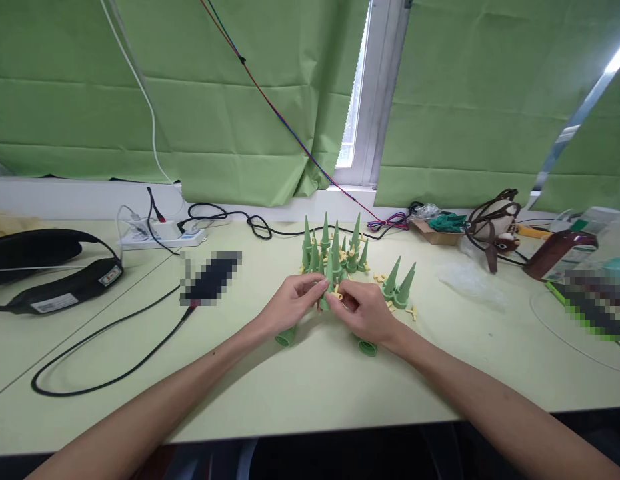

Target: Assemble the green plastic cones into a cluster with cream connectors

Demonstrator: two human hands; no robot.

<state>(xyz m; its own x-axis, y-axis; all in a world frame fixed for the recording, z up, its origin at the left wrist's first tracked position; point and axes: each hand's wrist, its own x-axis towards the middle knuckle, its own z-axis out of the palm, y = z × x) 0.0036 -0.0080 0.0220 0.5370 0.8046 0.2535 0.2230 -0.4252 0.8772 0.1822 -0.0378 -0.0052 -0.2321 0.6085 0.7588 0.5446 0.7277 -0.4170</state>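
My left hand (290, 303) is closed around a green plant-watering spike (329, 270), held upright with its point up. A small yellow valve (337, 293) sits at the side of this spike, pinched in the fingers of my right hand (367, 308). Whether the valve is seated in the spike, I cannot tell. Several green spikes (307, 233) with yellow valves stand in a cluster just behind my hands. Two more spikes (404, 288) stand to the right, with loose yellow valves (413, 313) about them. Open-ended green pieces (285, 337) lie partly hidden beneath my wrists.
A blurred dark device (210, 280) with a black cable lies on the table (310, 400) at left, near a white power strip (165, 235) and a black padded band (70, 287). At right are a plastic bag (470, 283), a small cardboard box (435, 233) and a reddish-brown bottle (557, 257).
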